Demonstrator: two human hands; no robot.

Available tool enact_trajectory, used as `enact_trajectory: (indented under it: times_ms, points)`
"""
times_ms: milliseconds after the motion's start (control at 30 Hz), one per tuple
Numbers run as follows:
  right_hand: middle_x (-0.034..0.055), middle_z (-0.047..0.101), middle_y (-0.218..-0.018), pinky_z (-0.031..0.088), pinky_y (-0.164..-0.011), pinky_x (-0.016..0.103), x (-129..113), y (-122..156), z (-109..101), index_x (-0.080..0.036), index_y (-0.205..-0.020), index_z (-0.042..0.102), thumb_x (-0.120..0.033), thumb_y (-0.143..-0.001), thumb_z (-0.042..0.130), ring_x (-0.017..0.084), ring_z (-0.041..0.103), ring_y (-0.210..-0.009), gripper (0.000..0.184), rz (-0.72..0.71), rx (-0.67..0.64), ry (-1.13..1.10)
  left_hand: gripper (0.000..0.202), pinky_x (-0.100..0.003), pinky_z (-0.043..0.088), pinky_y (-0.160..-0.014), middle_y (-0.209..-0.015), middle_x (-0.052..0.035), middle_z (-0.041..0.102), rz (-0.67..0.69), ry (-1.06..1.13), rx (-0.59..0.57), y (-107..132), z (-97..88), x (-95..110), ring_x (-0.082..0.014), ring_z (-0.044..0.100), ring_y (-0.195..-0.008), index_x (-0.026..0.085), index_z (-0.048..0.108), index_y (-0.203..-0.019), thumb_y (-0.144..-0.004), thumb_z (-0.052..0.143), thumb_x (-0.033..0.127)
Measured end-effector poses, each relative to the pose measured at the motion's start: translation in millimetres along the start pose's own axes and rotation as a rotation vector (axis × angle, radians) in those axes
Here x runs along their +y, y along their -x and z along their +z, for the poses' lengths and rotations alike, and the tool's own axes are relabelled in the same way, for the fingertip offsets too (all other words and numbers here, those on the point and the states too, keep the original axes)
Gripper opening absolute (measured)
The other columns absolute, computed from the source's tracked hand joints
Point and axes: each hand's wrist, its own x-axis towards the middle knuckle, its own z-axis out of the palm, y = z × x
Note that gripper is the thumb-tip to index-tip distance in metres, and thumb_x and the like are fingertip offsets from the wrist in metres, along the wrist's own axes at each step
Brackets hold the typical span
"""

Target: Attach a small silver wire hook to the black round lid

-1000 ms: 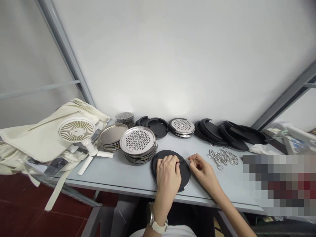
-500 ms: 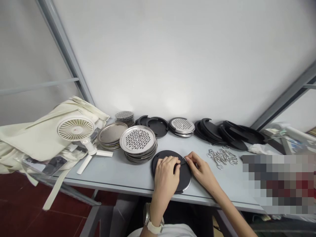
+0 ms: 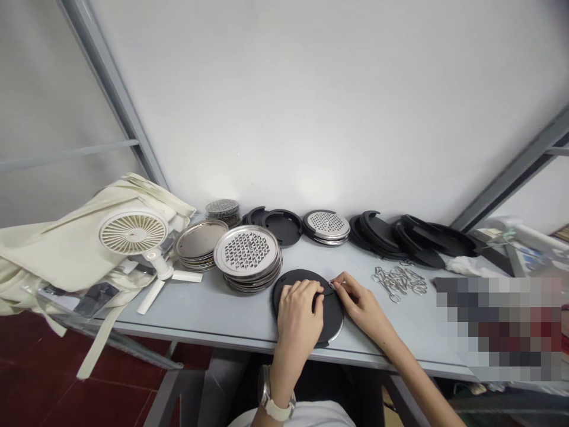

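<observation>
A round black plastic disc (image 3: 331,325) with a metal rim showing at its lower right lies near the table's front edge. My left hand (image 3: 299,308) rests on top of it, fingers bent and close together, holding it against the table. At the disc's upper right edge my right hand (image 3: 354,298) pinches a small metal wire hook (image 3: 331,284) between thumb and forefinger. How the hook meets the disc is too small to make out. Several more wire hooks (image 3: 402,280) lie in a loose pile to the right of my right hand.
Left of the disc stand a stack of metal grater plates (image 3: 249,255) and a stack of plain metal lids (image 3: 202,237). Black plastic holders (image 3: 382,234) line the wall. A white fan (image 3: 133,232) and a cream bag (image 3: 80,237) are at the left.
Both hands keep nearly the same position on the disc and the hook. The whole view has shifted very slightly; nothing has been let go.
</observation>
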Motion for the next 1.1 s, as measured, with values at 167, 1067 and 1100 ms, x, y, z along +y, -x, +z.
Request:
enact_trajectory:
  times_ms: [167,1067,1100]
  points:
    - [-0.0026,0.057,-0.058,0.037,-0.053,0.026,-2.7,0.3,0.7,-0.023,-0.085,0.045,-0.042,-0.094,0.035,0.015,0.048,-0.052,0.023,-0.006,0.007,0.043,0.014,-0.034,0.038,-0.086,-0.095,0.0012,0.066,0.004,-0.013,0.002,0.2,-0.7,0.7,-0.0164,0.057,-0.094,0.023,0.058,-0.090,-0.086,0.052,0.011]
    - [-0.0033,0.057,-0.058,0.036,-0.052,0.026,-3.8,2.2,0.1,-0.024,-0.093,0.046,-0.042,-0.095,0.031,0.016,0.049,-0.049,0.023,-0.010,-0.024,0.075,0.014,-0.034,0.039,-0.085,-0.095,-0.0008,0.065,0.012,-0.050,-0.009,0.3,0.2,0.8,-0.0173,0.057,-0.094,0.022,0.058,-0.091,-0.087,0.049,0.012]
    - [-0.0035,0.057,-0.058,0.036,-0.052,0.026,-3.7,2.1,0.2,-0.024,-0.094,0.046,-0.042,-0.095,0.031,0.016,0.049,-0.049,0.024,-0.009,-0.025,0.072,0.014,-0.034,0.039,-0.085,-0.095,-0.0008,0.065,0.013,-0.050,-0.008,0.3,0.1,0.8,-0.0173,0.057,-0.094,0.022,0.058,-0.090,-0.087,0.049,0.012]
